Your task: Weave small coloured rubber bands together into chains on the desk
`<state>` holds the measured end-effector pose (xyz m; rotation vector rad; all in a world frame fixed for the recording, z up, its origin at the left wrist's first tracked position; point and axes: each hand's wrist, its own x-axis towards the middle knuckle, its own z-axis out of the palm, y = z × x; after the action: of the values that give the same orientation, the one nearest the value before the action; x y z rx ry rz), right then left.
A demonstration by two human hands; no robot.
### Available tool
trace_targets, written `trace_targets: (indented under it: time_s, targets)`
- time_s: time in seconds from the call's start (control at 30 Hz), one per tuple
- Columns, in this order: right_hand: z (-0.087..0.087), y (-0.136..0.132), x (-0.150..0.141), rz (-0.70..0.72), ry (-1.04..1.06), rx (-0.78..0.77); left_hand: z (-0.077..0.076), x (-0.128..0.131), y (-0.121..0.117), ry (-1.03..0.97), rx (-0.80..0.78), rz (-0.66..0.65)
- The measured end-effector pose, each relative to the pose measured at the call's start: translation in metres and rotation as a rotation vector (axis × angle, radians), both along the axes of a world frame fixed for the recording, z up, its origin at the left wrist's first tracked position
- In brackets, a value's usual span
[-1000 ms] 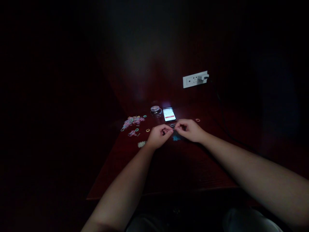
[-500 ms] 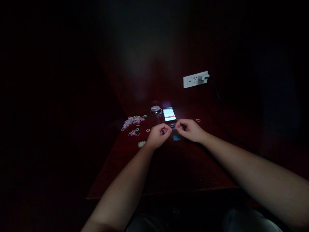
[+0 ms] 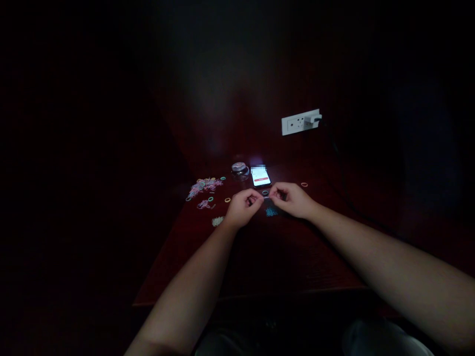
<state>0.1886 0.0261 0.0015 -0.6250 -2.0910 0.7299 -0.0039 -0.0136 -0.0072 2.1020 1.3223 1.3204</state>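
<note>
My left hand [image 3: 243,207] and my right hand [image 3: 291,199] meet over a dark red table [image 3: 260,257], both with fingers pinched. Between their fingertips stretches something thin and small that the dim light keeps me from naming. A dark small ring [image 3: 265,192] lies just beyond the fingertips, and a blue bundle of small bands [image 3: 270,212] lies under the gap between the hands. A lit phone [image 3: 261,177] rests flat just behind the hands.
A heap of several coloured small bands [image 3: 204,187] is spread at the left, with a pale cluster [image 3: 218,221] nearer me. A small round container [image 3: 239,169] stands beside the phone. A white wall socket [image 3: 300,122] holds a plug and cable. One orange ring [image 3: 304,184] lies at right.
The fingertips have drawn slightly apart, pulling the thin thing between them. Arms and everything on the table stay where they were.
</note>
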Motion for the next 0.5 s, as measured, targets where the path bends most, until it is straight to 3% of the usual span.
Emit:
trace_targets:
  time_s: [0.5]
  targets:
    - [0.0023, -0.0017, 0.0008, 0.016, -0.021, 0.014, 0.0037, 0.0008, -0.0022, 0.046, -0.007, 0.010]
